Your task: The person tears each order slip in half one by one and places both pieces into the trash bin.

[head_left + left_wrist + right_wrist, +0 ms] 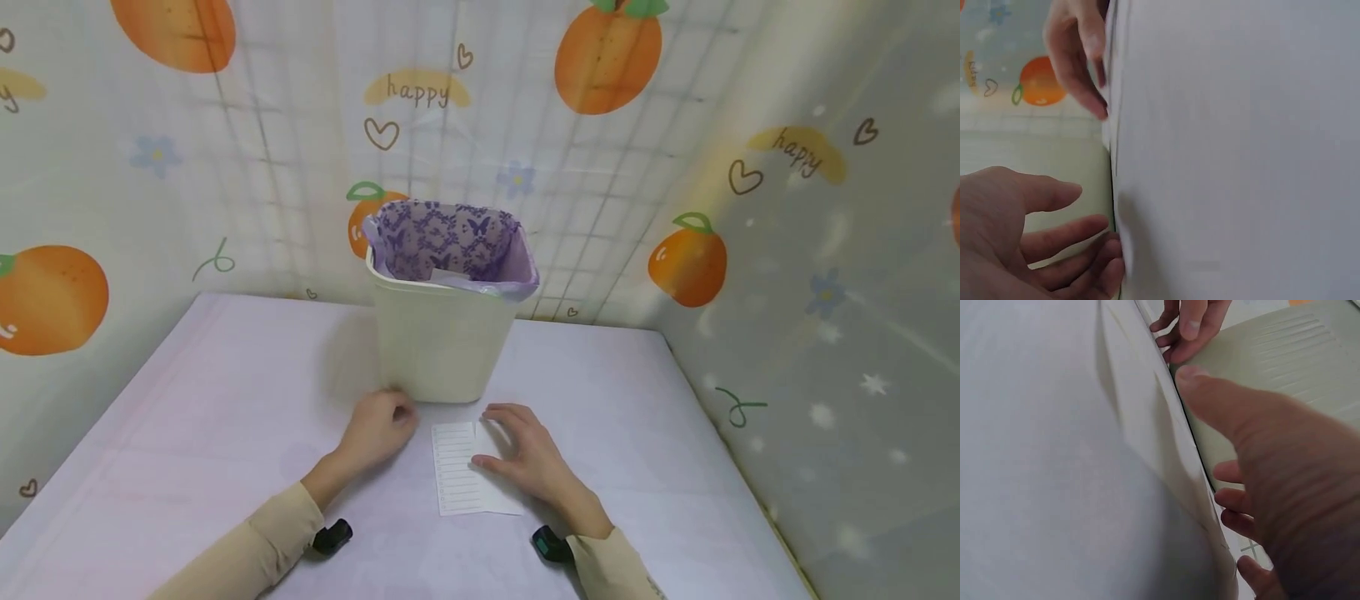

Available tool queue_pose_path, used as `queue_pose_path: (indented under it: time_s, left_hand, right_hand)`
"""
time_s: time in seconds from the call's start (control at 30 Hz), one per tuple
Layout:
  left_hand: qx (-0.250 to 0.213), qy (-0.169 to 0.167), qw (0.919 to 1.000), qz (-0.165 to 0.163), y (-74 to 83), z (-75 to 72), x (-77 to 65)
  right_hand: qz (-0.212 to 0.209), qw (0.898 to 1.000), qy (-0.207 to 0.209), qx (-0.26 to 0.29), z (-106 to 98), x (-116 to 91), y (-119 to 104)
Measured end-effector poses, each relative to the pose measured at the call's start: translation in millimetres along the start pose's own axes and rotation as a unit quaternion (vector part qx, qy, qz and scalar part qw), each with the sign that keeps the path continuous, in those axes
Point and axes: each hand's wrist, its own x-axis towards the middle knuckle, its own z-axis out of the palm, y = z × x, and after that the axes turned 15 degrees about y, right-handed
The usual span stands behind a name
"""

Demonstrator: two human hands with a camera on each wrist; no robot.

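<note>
A sheet of lined white paper [457,471] lies flat on the table, with ruled lines on its left part and a plain right part. Over that plain part hovers my right hand [528,458], thumb and fingers spread apart in a loose curve, nothing between them. My left hand [381,429] rests on the table left of the paper, its fingers loosely bent and holding nothing. Its fingertips are close to the foot of a cream waste bin [446,342]. In the left wrist view the left fingers [1066,237] overlap the bin's side.
The upright bin stands behind the paper, lined with a purple butterfly-patterned bag [517,262]; a white piece [450,277] shows inside. A pale cloth covers the table [247,400]. Curtains with printed oranges [611,158] hang close behind and to both sides.
</note>
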Motion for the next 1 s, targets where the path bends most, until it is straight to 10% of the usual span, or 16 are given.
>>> queue_pose_path:
  time_s: [0.3,0.63,1.0]
  left_hand:
    - [-0.013,-0.02,0.9985,0.05,28.0,27.1,-3.1]
    - [-0.002,0.011,0.9951,0.099,11.6,36.8,-19.4]
    - [-0.026,0.0,0.9984,0.05,19.5,41.2,-21.1]
  right_hand:
    - [-0.002,1.0,0.01,0.003,-8,-4,2]
    - [-0.006,1.0,-0.012,0.007,1,3,-7]
    - [0.0,1.0,-0.013,-0.003,-5,0,-8]
